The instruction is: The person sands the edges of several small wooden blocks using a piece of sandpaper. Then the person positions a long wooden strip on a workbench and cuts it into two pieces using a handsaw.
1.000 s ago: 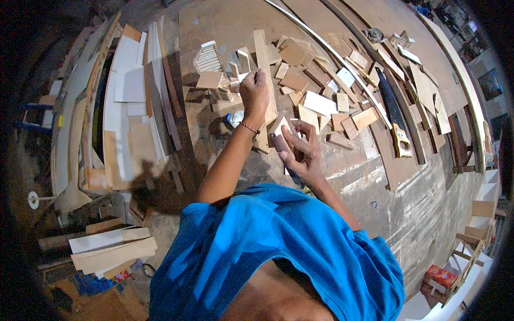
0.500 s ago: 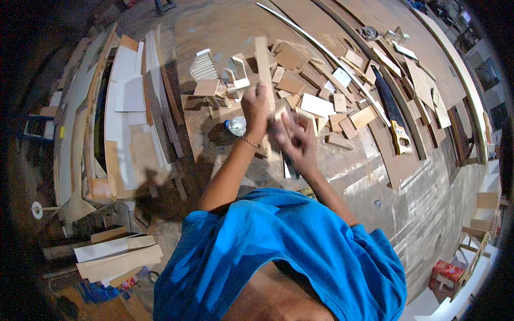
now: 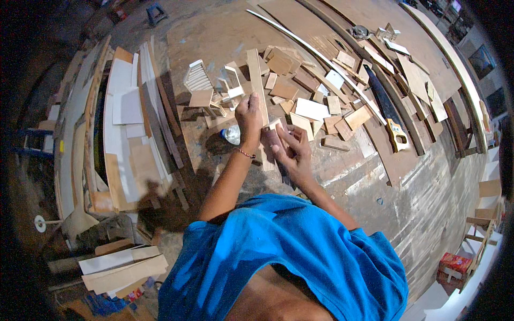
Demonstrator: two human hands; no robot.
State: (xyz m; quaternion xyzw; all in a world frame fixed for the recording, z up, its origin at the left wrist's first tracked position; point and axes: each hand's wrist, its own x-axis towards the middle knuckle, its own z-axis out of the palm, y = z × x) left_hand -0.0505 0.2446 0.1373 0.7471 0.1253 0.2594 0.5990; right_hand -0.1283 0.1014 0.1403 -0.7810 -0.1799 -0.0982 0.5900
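Note:
My left hand (image 3: 249,113) is closed around the near end of a long narrow wooden strip (image 3: 256,75) that lies pointing away from me across a pile of small wood offcuts (image 3: 310,109). My right hand (image 3: 293,152) is just to its right. Its fingers pinch a small pale wooden piece (image 3: 275,128) that touches the strip's end. Both forearms reach forward from my blue shirt (image 3: 289,251). Whether the small piece is joined to the strip is hidden by my fingers.
A small slatted wooden model (image 3: 198,80) and a round shiny object (image 3: 231,134) sit left of my hands. A hand saw (image 3: 395,131) lies to the right. Flat boards (image 3: 126,123) are stacked on the left, a long curved strip (image 3: 300,35) runs behind, and a red box (image 3: 455,265) stands lower right.
My right hand, blurred in motion half a second ago, has settled beside my left hand with the small piece against the strip's end. My left hand stays on the strip.

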